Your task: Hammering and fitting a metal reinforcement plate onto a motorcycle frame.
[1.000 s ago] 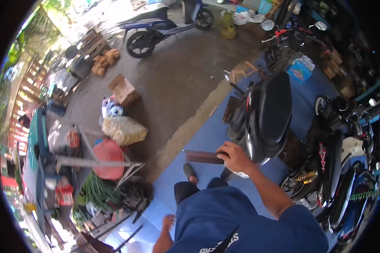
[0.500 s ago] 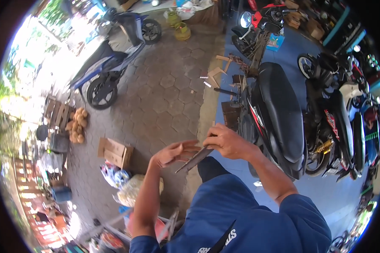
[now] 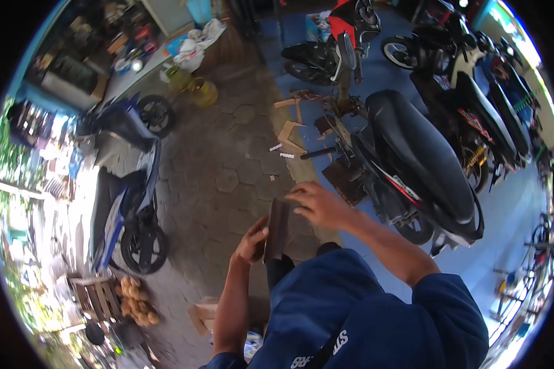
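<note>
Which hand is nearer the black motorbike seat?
Right. The right hand grips the top of the dark flat strip, on the side toward the black motorbike seat; the left hand holds the strip's far side.

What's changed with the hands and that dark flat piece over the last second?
The left hand came up and took hold of the dark flat piece, which only the right hand held a second ago. The piece turned from lying level to standing upright. The right hand remains at its top; the black motorbike stays parked alongside.

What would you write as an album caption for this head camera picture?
Left hand and right hand hold a dark flat piece beside a parked black motorbike.
</note>
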A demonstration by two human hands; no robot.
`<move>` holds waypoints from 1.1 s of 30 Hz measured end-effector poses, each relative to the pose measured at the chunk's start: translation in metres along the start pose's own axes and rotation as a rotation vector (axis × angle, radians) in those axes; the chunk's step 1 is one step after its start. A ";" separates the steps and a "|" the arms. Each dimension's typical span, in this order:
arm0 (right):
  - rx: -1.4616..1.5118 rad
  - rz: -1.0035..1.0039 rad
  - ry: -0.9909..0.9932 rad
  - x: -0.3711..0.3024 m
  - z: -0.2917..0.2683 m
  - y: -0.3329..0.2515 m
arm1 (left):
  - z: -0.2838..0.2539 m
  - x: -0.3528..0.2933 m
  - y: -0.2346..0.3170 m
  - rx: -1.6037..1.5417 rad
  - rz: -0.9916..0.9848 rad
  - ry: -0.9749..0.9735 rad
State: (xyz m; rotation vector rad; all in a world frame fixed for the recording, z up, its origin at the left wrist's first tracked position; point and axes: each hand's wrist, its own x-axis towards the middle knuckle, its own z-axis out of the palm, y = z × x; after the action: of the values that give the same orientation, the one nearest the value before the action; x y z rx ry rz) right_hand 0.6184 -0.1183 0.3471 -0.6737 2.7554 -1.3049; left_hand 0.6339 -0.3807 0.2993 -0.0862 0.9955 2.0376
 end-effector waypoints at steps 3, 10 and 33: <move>-0.082 0.349 0.032 0.017 0.039 0.051 | -0.063 0.040 0.065 0.042 -0.051 0.114; -0.121 0.952 0.128 -0.045 0.144 0.155 | -0.141 0.203 0.220 0.171 -0.141 0.017; 0.326 1.342 0.712 0.430 0.044 0.378 | -0.267 0.830 0.358 0.225 -0.704 -0.234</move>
State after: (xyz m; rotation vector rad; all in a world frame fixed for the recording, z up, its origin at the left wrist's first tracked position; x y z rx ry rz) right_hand 0.0963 -0.1073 0.1087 1.6133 2.1929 -1.5354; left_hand -0.2287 -0.1302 0.0126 -0.0648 0.8781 1.2574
